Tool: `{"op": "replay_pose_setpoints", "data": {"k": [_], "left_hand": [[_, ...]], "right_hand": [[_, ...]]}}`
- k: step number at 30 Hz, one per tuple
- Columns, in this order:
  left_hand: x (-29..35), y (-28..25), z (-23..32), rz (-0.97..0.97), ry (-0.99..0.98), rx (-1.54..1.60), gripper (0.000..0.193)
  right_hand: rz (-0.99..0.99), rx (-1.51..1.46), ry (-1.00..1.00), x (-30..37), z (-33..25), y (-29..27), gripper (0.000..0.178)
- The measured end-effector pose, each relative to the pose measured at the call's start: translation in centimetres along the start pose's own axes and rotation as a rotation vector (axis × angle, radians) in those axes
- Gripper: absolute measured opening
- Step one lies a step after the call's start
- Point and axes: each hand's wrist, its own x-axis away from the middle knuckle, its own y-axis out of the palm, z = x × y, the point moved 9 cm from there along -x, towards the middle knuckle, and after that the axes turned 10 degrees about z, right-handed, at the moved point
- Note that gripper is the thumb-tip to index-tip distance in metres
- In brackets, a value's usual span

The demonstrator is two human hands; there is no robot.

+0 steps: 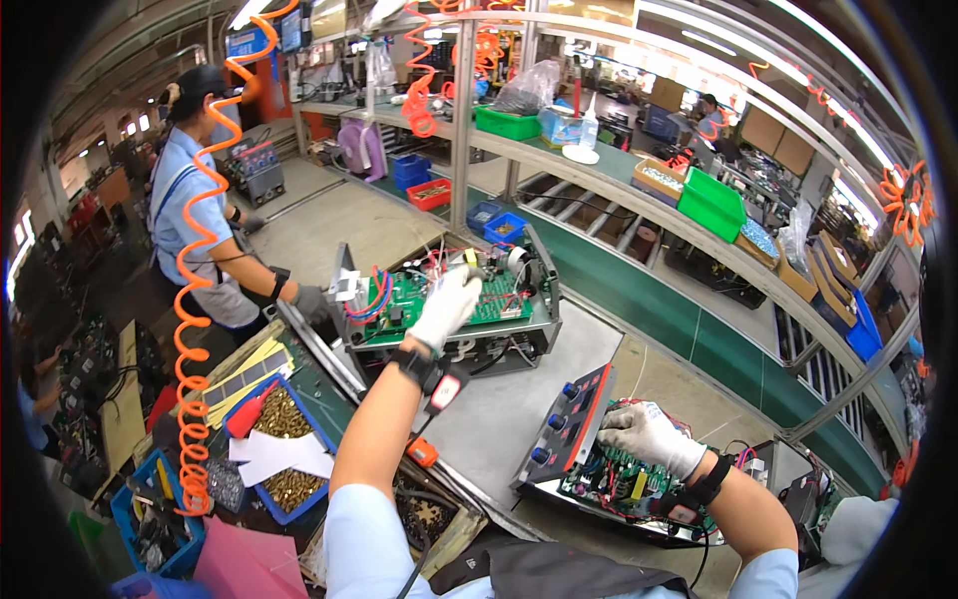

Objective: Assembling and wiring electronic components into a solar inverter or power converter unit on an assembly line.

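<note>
1. While your left hand [447, 307] reaches over the far unit [504, 331], its fingers lie at the green circuit board [401, 313]; whether they pinch anything, you can't tell from here.
2. Your right hand [649, 435] rests over the near unit [611, 485], at the right of the grey surface [474, 417]. Its fingers curl in behind the knobbed panel [565, 424], and their grip is hidden.
3. By the look of it, you have boards and much of the wiring in place on both units, and the panel stands on the near one. Neither has a top cover on, so closing up seems left.
4. At your near left, a blue tray [307, 410] holds brass-coloured pieces [285, 419], with white paper [284, 456] across it. Nearer, a blue bin [188, 554] holds what look like hand tools.
5. On the far side, a small blue bin [504, 228] holds small parts, a green bin [507, 123] carries a clear bag [529, 88], and a cardboard box [659, 179] is full of pale bits.
</note>
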Motion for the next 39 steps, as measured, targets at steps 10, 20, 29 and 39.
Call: {"op": "replay_pose_setpoints", "data": {"k": [10, 20, 29, 39], "left_hand": [[-13.6, 12.8, -6.9, 0.054, 0.027, -0.089, 0.033], [-14.8, 19.3, -9.2, -0.507, -0.222, -0.448, 0.034], [-13.9, 22.0, -14.4, -0.773, 0.073, -0.181, 0.032], [-14.1, 20.7, -10.1, -0.917, -0.029, -0.403, 0.033]], "right_hand": [[0.079, -0.097, 0.140, 1.5, 0.7, -0.8, 0.024], [0.127, -0.266, 0.351, 2.3, 0.9, -1.6, 0.017], [-0.052, -0.244, 0.199, 0.3, 1.3, -1.1, 0.024], [0.049, -0.287, 0.027, 0.7, 1.9, -1.7, 0.020]]}}
